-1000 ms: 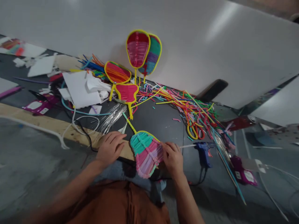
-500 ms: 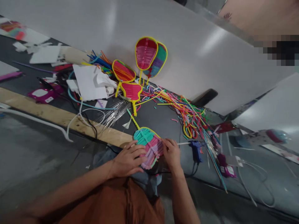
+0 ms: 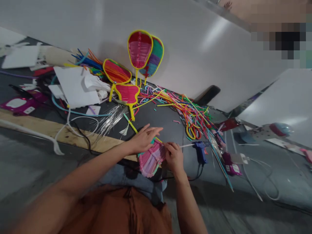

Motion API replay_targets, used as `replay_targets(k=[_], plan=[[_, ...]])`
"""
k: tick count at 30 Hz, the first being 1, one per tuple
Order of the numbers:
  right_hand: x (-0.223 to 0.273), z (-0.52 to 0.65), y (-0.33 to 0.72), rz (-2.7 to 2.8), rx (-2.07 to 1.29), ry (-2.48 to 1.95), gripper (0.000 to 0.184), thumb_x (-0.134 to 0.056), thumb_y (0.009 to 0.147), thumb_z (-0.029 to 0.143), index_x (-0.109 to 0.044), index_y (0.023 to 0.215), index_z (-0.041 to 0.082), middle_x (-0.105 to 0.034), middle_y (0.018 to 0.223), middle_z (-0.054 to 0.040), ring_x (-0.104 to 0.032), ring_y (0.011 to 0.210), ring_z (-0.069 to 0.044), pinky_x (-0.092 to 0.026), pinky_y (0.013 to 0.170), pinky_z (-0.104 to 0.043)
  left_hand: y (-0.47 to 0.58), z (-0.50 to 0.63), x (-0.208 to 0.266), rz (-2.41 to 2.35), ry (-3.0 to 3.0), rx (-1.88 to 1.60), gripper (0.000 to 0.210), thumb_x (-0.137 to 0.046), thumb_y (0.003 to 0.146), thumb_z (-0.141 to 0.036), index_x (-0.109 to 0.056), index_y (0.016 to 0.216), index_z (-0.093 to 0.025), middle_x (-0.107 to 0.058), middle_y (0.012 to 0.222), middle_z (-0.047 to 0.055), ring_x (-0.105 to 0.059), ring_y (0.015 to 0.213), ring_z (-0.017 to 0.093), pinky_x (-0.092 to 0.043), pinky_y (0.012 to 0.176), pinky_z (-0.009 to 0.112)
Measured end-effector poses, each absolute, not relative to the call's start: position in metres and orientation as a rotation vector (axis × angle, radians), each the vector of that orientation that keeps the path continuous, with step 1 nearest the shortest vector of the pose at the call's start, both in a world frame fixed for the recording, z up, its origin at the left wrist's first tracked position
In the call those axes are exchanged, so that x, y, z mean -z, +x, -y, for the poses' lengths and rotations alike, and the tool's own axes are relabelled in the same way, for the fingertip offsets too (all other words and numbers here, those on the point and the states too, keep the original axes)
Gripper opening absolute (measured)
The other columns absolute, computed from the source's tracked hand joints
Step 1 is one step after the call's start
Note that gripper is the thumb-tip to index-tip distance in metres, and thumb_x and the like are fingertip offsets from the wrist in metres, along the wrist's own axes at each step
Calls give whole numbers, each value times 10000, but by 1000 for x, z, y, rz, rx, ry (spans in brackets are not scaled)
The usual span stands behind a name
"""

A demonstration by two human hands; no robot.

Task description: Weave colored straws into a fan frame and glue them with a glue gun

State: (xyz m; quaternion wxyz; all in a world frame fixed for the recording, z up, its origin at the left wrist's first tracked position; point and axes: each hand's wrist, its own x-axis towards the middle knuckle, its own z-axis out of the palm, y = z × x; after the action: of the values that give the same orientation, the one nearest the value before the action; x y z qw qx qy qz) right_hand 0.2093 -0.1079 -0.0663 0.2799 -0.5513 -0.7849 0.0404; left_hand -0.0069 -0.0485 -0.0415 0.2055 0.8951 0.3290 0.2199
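A hand fan made of pipe cleaners, pink and lilac with some teal and a yellow handle, lies at the table's near edge. My left hand is over its upper part, fingers stretched out and apart, hiding most of the teal area. Whether the palm touches the fan I cannot tell. At the fan's right edge my right hand has its fingers pinched together on the rim, by the end of a yellow pipe cleaner. A blue glue gun lies just right of this hand, a white glue stick pointing towards it.
Finished fans lean against the grey partition. Loose pipe cleaners and scissors lie behind the hands. White papers, silver wires and cables are to the left. A bottle stands right; another person is partly visible beyond the partition.
My left hand has lifted from the fan's left side and moved up and across its top, fingers now spread. My right hand stays at the right edge. The view has shifted slightly right.
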Motion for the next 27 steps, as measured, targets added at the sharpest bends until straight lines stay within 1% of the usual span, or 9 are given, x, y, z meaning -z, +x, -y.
replay_targets(k=[5, 8, 12, 17, 22, 27], plan=[[67, 107, 208, 2105, -111, -1471, 339, -463, 859, 67, -721, 1027, 210, -690, 926, -66, -592, 839, -197, -452, 789, -340, -6, 37, 27, -831, 2518, -445, 836, -542, 761, -122, -97, 1467, -172, -590, 1232, 92, -471, 1260, 217, -123, 1150, 522], [66, 107, 208, 2107, -116, -1461, 340, -464, 862, 61, -719, 1031, 209, -689, 925, -66, -595, 839, -194, -452, 796, -340, -5, 29, 22, -788, 2519, -367, 855, -532, 751, -123, -79, 1473, -185, -594, 1205, 84, -486, 1228, 215, -119, 1138, 531], [63, 108, 206, 2091, -132, -1481, 314, -471, 882, 85, -718, 1030, 210, -684, 921, -68, -581, 827, -196, -461, 788, -334, -3, 22, 24, -805, 2504, -371, 780, -488, 783, -111, -118, 1467, -179, -613, 1153, 76, -531, 1143, 211, -165, 1112, 501], [55, 108, 202, 2082, -147, -1523, 300, -456, 909, 114, -714, 1022, 218, -670, 919, -72, -561, 824, -203, -468, 773, -332, 0, 21, 23, -830, 2500, -398, 688, -490, 809, -118, -205, 1435, -152, -647, 1073, 68, -543, 1077, 219, -229, 1051, 440], [49, 108, 202, 2107, -180, -1518, 287, -447, 924, 126, -702, 1029, 204, -648, 875, -70, -537, 801, -206, -468, 755, -330, 1, 22, 24, -836, 2523, -418, 653, -496, 828, -132, -230, 1425, -150, -655, 1033, 50, -528, 1067, 219, -229, 1028, 418], [48, 108, 204, 2103, -220, -1502, 290, -440, 932, 130, -699, 1040, 204, -636, 873, -64, -535, 800, -197, -469, 758, -319, 1, 23, 30, -837, 2561, -442, 620, -481, 848, -137, -253, 1425, -154, -654, 1004, 43, -521, 1052, 214, -222, 1031, 415]])
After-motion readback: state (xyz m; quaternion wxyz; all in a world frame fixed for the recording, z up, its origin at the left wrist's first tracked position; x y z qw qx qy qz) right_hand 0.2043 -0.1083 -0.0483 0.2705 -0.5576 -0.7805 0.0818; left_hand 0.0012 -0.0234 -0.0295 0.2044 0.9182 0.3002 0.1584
